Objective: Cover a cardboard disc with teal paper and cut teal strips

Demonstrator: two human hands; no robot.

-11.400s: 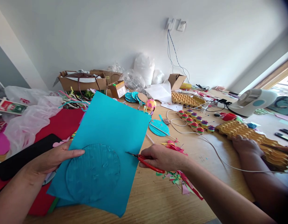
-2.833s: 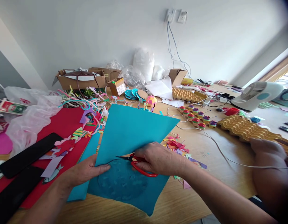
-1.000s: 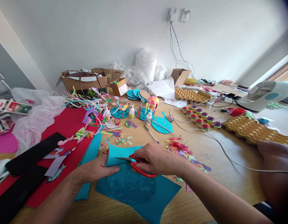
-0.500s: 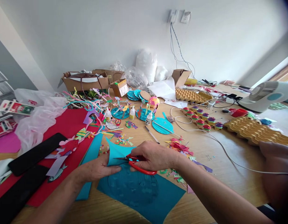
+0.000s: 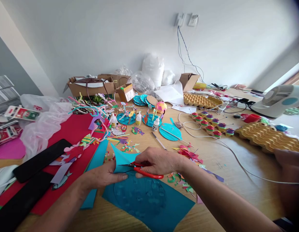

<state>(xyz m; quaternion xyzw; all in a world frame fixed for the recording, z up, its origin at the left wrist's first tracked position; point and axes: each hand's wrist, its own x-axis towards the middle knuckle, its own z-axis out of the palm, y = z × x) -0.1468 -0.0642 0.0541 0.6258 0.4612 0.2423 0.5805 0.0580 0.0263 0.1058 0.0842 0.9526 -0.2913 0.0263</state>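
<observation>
My right hand (image 5: 157, 162) grips red-handled scissors (image 5: 149, 174), fingers through the loops. The parted blades straddle the edge of a blue paper sheet (image 5: 149, 204). A darker round patch shows on this sheet, and a raised flap stands at its far side. My left hand (image 5: 108, 175) pinches the sheet left of the blades, with the thumb on top. Past my hands lie a pen (image 5: 159, 140) and a blue paper-covered disc (image 5: 170, 131) with a thin white stick across it.
Paper scraps (image 5: 188, 154) lie right of my hands. Red sheets (image 5: 74, 129) and black phone-like slabs (image 5: 41, 159) are at left. Glue bottles (image 5: 155, 124) stand behind. A white cable (image 5: 226, 148) crosses toward egg trays (image 5: 267, 135). Another person's blurred limb (image 5: 288, 164) shows at right.
The view has shifted slightly, so the scene sits a little lower and further right. Both hands keep their hold on the scissors and the blue paper sheet.
</observation>
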